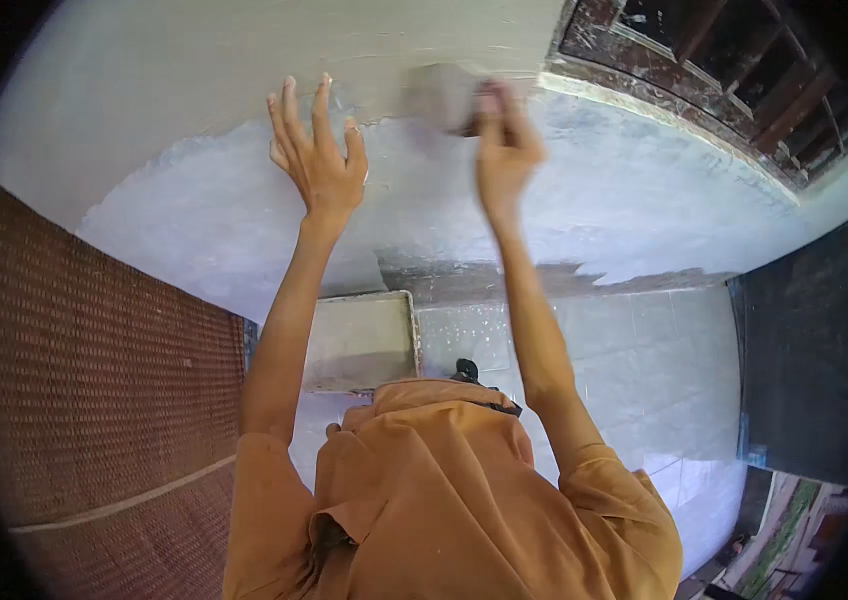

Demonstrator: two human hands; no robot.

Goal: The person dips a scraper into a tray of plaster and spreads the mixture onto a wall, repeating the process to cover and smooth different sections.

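My left hand [322, 170] has its fingers spread, holding nothing, right at the wall surface. To its right, my right hand [506, 160] is closed around a wide flat putty knife [441, 98], smeared by motion. The blade lies along the wall [214, 215], pointing left toward my left hand. Smooth greyish-beige putty covers the upper wall. Below its ragged edge the wall is pale bluish white.
A wooden window frame [674, 95] with bars sits at the upper right. Woven matting [104, 370] lines the left side. Below my arms stands a pale box-like ledge [359, 340] on the tiled floor [634, 350]. A dark panel [814, 350] rises at right.
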